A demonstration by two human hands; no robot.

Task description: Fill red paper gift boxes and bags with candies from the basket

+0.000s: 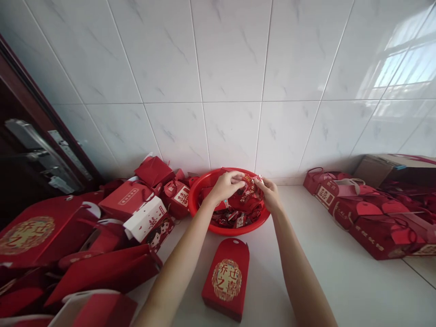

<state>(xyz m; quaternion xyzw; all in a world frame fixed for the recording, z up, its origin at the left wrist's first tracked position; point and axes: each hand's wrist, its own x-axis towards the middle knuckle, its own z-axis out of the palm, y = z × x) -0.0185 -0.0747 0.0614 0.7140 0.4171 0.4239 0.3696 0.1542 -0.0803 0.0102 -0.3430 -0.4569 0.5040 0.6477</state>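
A round red plastic basin [199,190] holding several small red-wrapped candies [238,217] sits on the white floor against the tiled wall. Both my hands reach over it. My left hand [226,184] and my right hand [269,190] are closed together on a bunch of the red candy packets [250,186], lifted a little above the heap. In front of the basin, between my forearms, lies a flat red gift bag [226,284] with a gold round emblem and characters on it.
A heap of red gift boxes and bags [112,231] fills the left side, with a dark door and metal handle [37,154] beyond it. A row of red handled boxes [371,218] lies at the right beside a cardboard carton [381,165].
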